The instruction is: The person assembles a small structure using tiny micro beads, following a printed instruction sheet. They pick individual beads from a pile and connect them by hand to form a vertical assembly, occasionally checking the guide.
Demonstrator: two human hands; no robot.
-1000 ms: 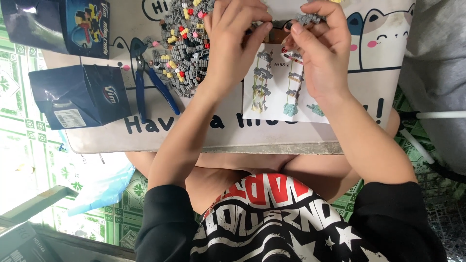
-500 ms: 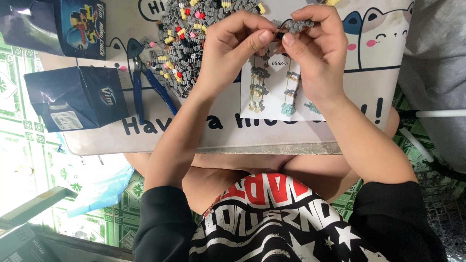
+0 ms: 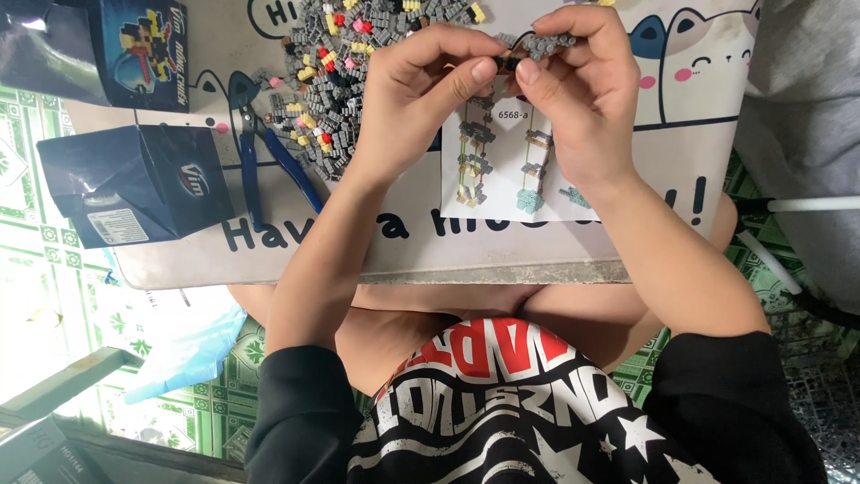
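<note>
Lifted slightly off the instruction sheet point(image 3: 528, 152) since a second ago, both hands now work closer to the far edge of the bench point(image 3: 502, 269), and the sheet's printed building steps show more fully beneath them. Between the hands sits a small grey brick assembly point(image 3: 545, 42), a short strip of tiny blocks. The right hand point(image 3: 587, 99) pinches it from above with thumb and forefinger, while the left hand point(image 3: 421, 99) closes thumb and forefinger on its near end, fingertips of the two hands almost touching. Judging by that grip, a piece is being pressed onto the strip; the piece itself is hidden by the fingers.

Behind the left hand lies the pile of loose bricks point(image 3: 340, 81), mostly grey with yellow, red and pink ones mixed in, spread across the cat-printed mat. Blue-handled pliers point(image 3: 264, 152) rest untouched just beside the pile. Two dark blue cartons point(image 3: 134, 184) stand at the bench's left end, well apart from the work.
</note>
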